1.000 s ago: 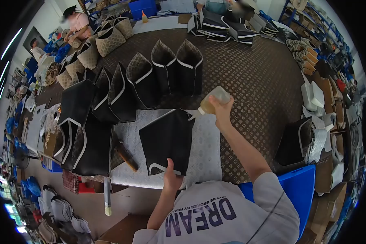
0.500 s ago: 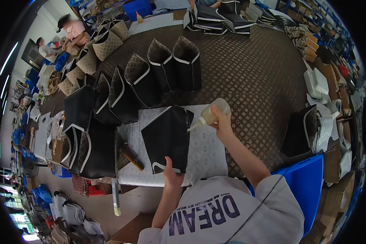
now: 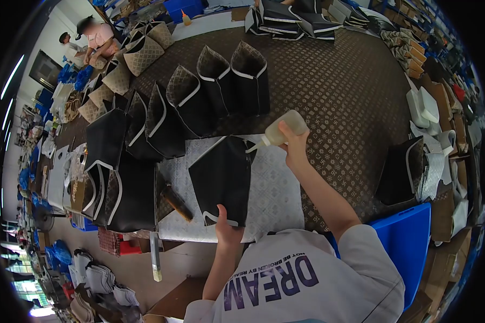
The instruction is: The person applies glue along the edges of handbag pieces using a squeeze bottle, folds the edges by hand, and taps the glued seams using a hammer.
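My right hand (image 3: 294,143) is wrapped round a translucent squeeze bottle (image 3: 282,128) of pale yellowish liquid. The bottle is tilted, its white nozzle at the right edge of a black bag body (image 3: 221,175), near the far corner. White edging runs along parts of this bag body, which lies on a pale patterned sheet (image 3: 277,188). At the near end, my left hand (image 3: 229,230) grips the bag body with the thumb on top and the fingers hidden below. Left of it lies a brown wooden-looking tool (image 3: 177,202).
Several black bag bodies (image 3: 215,89) stand open beyond the sheet, and more (image 3: 129,199) lie stacked at left. Another (image 3: 399,172) stands at right by a blue bin (image 3: 409,242). Patterned beige bags (image 3: 144,55) line the far left, where two people sit.
My right hand has moved the bottle away from me, so the nozzle has travelled along the bag's right edge toward its far corner. The left hand keeps its grip.
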Tool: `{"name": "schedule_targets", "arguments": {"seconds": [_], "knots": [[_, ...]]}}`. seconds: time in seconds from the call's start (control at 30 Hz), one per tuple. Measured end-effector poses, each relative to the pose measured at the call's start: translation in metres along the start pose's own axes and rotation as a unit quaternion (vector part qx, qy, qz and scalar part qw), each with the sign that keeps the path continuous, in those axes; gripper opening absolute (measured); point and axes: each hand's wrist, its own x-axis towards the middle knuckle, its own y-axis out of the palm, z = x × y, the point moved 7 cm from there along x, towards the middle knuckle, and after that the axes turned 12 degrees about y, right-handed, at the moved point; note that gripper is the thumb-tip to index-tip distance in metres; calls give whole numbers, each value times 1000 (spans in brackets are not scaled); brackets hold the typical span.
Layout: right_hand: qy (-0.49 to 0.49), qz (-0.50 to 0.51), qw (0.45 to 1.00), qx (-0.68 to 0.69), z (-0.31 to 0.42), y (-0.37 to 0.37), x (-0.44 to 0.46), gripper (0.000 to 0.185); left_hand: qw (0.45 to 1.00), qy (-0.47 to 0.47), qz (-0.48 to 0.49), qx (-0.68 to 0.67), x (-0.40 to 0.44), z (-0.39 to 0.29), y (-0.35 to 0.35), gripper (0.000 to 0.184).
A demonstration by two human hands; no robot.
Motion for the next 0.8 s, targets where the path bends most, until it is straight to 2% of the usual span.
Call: {"name": "schedule_targets", "arguments": {"seconds": [0.1,0.2,0.4,0.5,0.6,0.7,0.8], "knots": [[58,56,997,-16,-2,0,-16,90,1000,21,23,5,1,-1,4,62],[79,70,994,-41,-15,-5,-19,89,1000,19,19,0,3,0,3,61],[-40,26,998,32,5,7,-1,91,1000,8,20,3,3,-2,2,60],[-194,81,978,2,18,24,-15,93,1000,0,3,6,1,-1,0,60],[-293,89,949,-72,23,30,-42,94,999,0,33,-14,5,0,0,60],[-273,69,958,-45,24,23,-67,95,1000,12,19,-5,2,0,3,61],[-296,63,953,-27,14,12,-79,95,999,0,28,-17,7,3,-4,61]]}}
